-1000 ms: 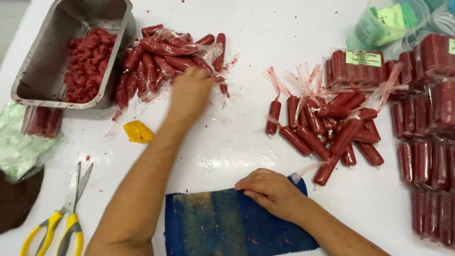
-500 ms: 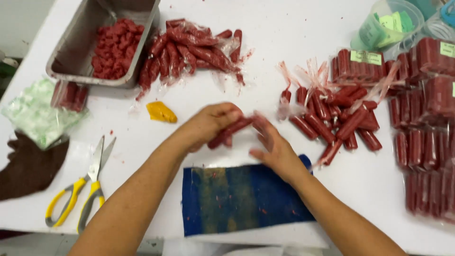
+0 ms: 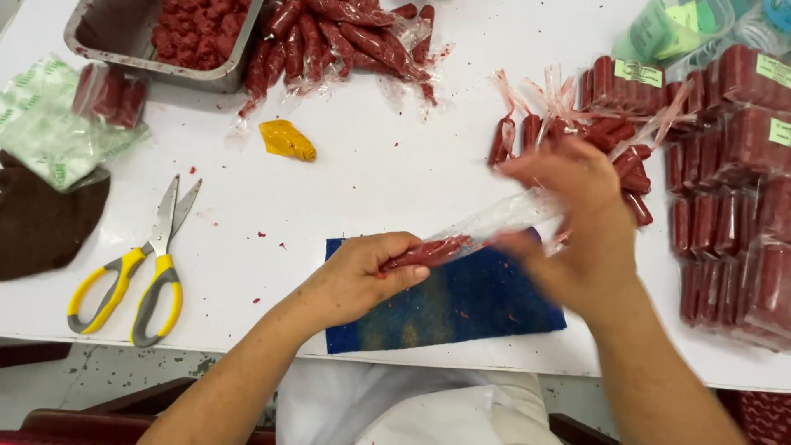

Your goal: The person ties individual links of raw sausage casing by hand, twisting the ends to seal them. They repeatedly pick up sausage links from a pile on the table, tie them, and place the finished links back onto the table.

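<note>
Over the blue cloth (image 3: 461,305), the left hand (image 3: 362,276) grasps a red sausage in a clear plastic sleeve (image 3: 428,250), while the blurred right hand (image 3: 577,222) pinches the sleeve's empty end beside loose sausages (image 3: 610,144).

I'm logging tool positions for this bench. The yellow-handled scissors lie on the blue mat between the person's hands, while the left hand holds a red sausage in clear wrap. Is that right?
Not quite. In the head view the yellow-handled scissors lie on the bare white table, off to the left of the blue mat, not on it. The rest holds: the left hand holds a red sausage in clear wrap.
</note>
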